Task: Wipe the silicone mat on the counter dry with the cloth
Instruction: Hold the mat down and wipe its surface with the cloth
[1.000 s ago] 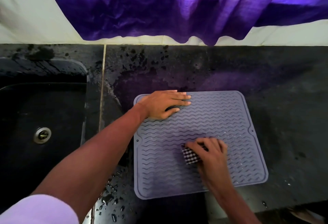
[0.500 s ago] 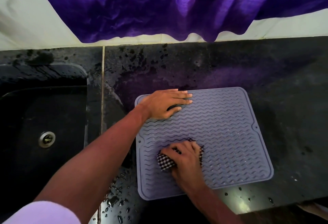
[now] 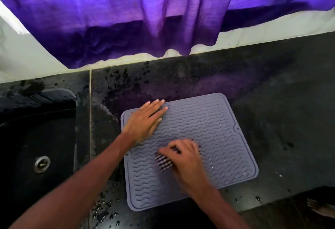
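A grey silicone mat (image 3: pixel 213 130) with wavy ridges lies on the dark counter (image 3: pixel 282 105), slightly turned, with water beads on its right half. My left hand (image 3: pixel 143 121) rests flat on the mat's far left corner, fingers together and spread forward. My right hand (image 3: pixel 186 158) presses a black-and-white checked cloth (image 3: pixel 164 161) onto the mat's middle; the cloth sticks out at the hand's left side and is blurred by motion. Most of the cloth is hidden under the palm.
A dark sink (image 3: pixel 36 147) with a metal drain (image 3: pixel 42 163) lies to the left. Water drops (image 3: pixel 103 210) dot the counter near the mat's front left corner. A purple curtain (image 3: pixel 145 14) hangs over the back wall. The counter's front edge runs just below the mat.
My right hand has swept the cloth from the mat's centre-right toward the left and sits near the middle. The view has tilted. My left hand has kept its place on the mat's corner.
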